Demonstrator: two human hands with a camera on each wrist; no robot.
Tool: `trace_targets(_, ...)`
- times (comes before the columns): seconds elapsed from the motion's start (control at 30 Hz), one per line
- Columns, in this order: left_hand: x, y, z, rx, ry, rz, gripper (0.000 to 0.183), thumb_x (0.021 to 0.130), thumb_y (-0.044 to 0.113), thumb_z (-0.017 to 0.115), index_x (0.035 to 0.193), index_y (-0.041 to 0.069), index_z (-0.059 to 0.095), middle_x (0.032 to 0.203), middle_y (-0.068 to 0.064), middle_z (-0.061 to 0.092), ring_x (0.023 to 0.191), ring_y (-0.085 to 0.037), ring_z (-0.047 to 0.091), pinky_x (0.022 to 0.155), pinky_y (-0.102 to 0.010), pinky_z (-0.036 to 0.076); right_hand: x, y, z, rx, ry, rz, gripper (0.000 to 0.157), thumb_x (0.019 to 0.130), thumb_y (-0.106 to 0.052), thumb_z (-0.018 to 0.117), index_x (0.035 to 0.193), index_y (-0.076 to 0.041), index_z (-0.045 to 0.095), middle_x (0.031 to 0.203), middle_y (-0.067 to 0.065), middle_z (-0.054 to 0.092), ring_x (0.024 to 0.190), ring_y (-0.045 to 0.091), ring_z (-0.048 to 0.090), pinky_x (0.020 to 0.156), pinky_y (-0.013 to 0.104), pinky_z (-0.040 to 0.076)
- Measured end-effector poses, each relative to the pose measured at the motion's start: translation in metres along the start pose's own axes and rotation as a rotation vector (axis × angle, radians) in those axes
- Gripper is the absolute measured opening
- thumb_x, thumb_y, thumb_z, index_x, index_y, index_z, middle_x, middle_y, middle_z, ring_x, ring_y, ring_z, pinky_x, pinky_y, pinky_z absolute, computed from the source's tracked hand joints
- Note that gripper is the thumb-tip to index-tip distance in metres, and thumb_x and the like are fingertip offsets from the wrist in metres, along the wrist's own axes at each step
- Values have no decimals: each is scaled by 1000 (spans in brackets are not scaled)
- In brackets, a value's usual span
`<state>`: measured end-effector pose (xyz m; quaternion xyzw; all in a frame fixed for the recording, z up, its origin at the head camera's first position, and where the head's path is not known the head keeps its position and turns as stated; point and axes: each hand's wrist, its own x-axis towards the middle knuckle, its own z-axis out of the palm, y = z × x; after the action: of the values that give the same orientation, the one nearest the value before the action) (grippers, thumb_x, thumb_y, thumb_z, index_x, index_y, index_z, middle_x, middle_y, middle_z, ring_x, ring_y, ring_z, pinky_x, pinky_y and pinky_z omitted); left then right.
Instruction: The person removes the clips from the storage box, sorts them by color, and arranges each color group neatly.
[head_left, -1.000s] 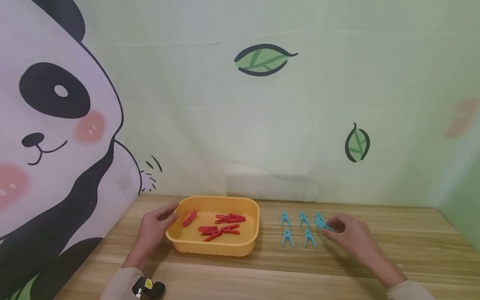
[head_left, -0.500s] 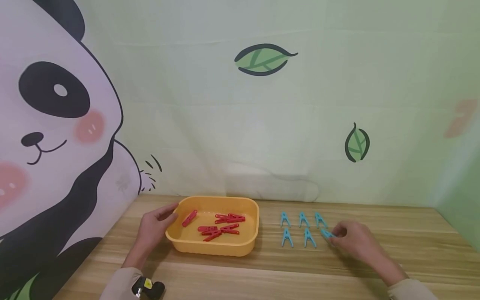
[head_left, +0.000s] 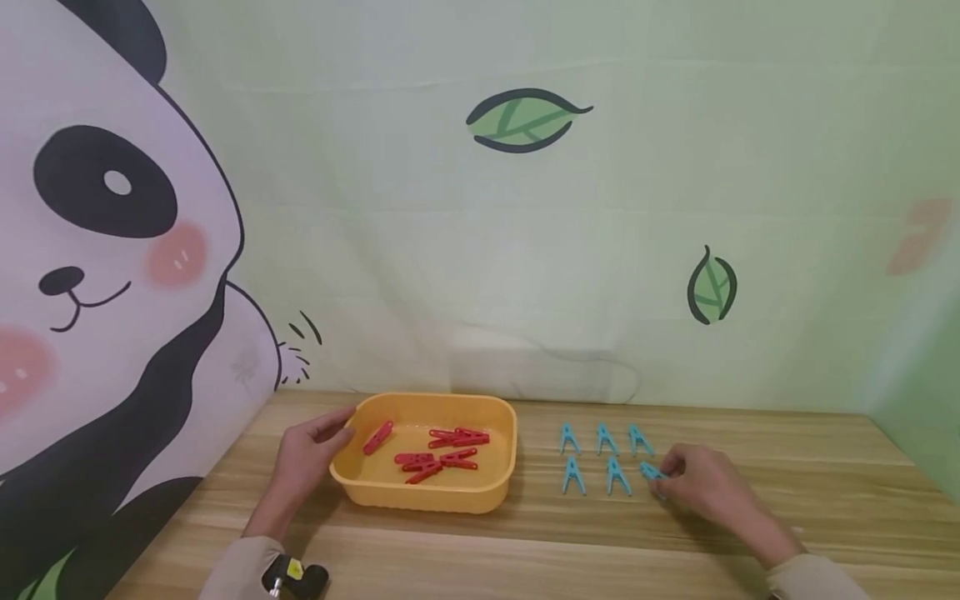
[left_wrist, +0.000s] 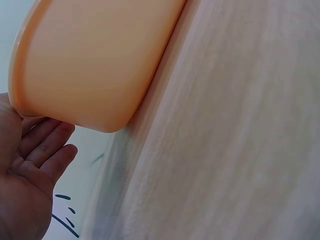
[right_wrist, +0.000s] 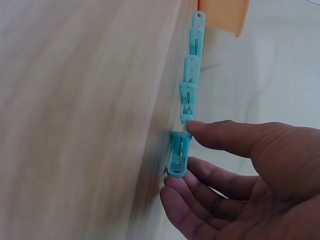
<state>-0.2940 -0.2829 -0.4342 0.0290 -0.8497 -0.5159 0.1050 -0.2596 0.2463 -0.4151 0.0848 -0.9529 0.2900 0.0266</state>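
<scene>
My left hand (head_left: 303,454) holds the left end of a yellow-orange plastic basin (head_left: 427,497), its fingers under the outer rim in the left wrist view. Several red clothespins (head_left: 438,460) lie loose inside. Right of the basin, blue clothespins stand out from the wood in two rows; the back row includes a left one (head_left: 568,438), a middle one (head_left: 606,439) and a right one (head_left: 639,439). At the right end of the front row, my right hand (head_left: 701,482) pinches a blue clothespin (right_wrist: 179,155) between thumb and fingers, low at the table.
The wooden table (head_left: 465,558) runs back to a pale green cloth wall (head_left: 375,250) printed with a panda and leaves. A dark device (head_left: 296,575) is strapped at the left wrist.
My right hand has come from the back row's right end to the front row, leaving one blue clothespin behind and turning the pinched one at the table. Left hand and basin stay put.
</scene>
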Motion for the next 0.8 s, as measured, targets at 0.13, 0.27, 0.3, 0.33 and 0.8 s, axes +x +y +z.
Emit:
trace_targets(0.13, 0, -1, 0, -2, -3, 1, 42, 107, 13, 66, 146, -1, 61, 147, -23, 61, 137, -39, 58, 108, -39, 48, 1, 1, 1, 5, 5, 7, 22, 85, -17, 86, 88, -2, 71, 82, 3, 68, 74, 19, 60, 64, 35, 54)
trace_targets(0.27, 0, 0, 0, 1, -5, 0, 43, 107, 14, 66, 147, -1, 61, 148, -23, 60, 138, -39, 57, 108, -39, 48, 1, 0, 0, 0, 5, 22, 25, 86, -20, 87, 90, -1, 72, 84, 3, 69, 76, 19, 61, 66, 36, 55)
trace_targets(0.3, -1, 0, 0, 1, -6, -2, 43, 107, 14, 66, 147, -1, 61, 148, -23, 60, 138, -39, 57, 108, -40, 48, 2, 1, 0, -4, 3, 25, 26, 87, -20, 87, 91, 0, 72, 85, 4, 69, 77, 19, 61, 66, 36, 56)
trace_targets(0.33, -1, 0, 0, 2, -6, -3, 43, 107, 14, 66, 147, 0, 61, 148, -23, 60, 138, -39, 57, 108, -40, 48, 2, 0, 0, -6, 1, 32, 27, 87, -21, 87, 92, 1, 72, 85, 4, 69, 77, 20, 61, 66, 37, 56)
trace_targets(0.8, -1, 0, 1, 5, -8, -2, 44, 107, 15, 66, 147, 0, 61, 148, -23, 60, 138, -39, 57, 108, -39, 48, 4, 1, 1, -6, -8, 53, 32, 89, -25, 86, 93, 2, 70, 86, 5, 69, 79, 21, 60, 67, 37, 55)
